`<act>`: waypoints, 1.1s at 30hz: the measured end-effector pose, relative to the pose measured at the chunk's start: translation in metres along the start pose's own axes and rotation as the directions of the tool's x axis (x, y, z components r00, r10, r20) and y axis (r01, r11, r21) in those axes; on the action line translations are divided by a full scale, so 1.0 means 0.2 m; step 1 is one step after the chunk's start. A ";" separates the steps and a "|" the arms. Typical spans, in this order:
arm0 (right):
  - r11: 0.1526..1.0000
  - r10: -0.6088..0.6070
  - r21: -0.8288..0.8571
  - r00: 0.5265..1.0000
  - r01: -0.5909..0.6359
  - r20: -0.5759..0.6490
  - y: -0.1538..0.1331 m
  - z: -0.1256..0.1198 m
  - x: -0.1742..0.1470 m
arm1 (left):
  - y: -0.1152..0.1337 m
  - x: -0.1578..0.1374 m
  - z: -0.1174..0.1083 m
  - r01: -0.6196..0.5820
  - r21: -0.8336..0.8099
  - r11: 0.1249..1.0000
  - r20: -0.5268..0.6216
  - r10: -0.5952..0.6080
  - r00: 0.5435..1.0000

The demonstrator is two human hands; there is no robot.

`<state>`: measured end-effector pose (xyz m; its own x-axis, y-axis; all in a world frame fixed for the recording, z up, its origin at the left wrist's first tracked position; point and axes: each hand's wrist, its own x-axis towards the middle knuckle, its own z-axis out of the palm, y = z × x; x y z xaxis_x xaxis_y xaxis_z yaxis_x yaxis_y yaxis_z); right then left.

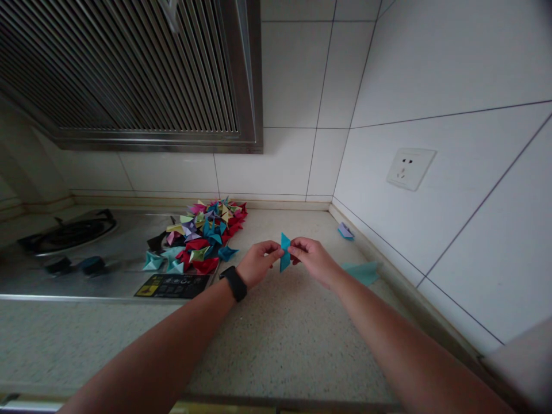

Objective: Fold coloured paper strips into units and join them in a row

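Observation:
Above the counter I hold a small folded piece of blue paper (284, 261) between my two hands, its pointed ends up and down. My left hand (261, 261), with a black watch on its wrist, pinches the paper's left edge. From the other side, my right hand (313, 257) pinches its right edge between thumb and fingers. To the left lies a pile of folded paper pieces (200, 236) in many colours, partly on the stove. A light teal sheet of paper (362, 272) lies beyond my right forearm, partly hidden by it.
A gas stove (107, 276) with a burner and two knobs takes up the left. A range hood (150, 141) hangs over it. On the speckled countertop (276, 345), a small lilac folded paper (345, 231) lies near the right wall, below a wall socket (411, 168).

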<state>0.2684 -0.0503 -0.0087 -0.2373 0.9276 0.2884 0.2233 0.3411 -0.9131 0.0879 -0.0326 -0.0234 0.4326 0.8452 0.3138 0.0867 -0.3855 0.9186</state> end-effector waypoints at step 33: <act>0.922 -0.166 -0.345 0.985 0.174 0.054 -0.02 0.03 -0.05 | 0.07 -0.05 0.01 0.037 0.027 0.999 0.316 -0.043 0.948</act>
<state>0.2650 -0.0620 -0.0087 -0.3215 0.8487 0.4199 0.4908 0.5286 -0.6926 0.0874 -0.0473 -0.0149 0.6902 0.7004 0.1818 0.1264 -0.3641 0.9228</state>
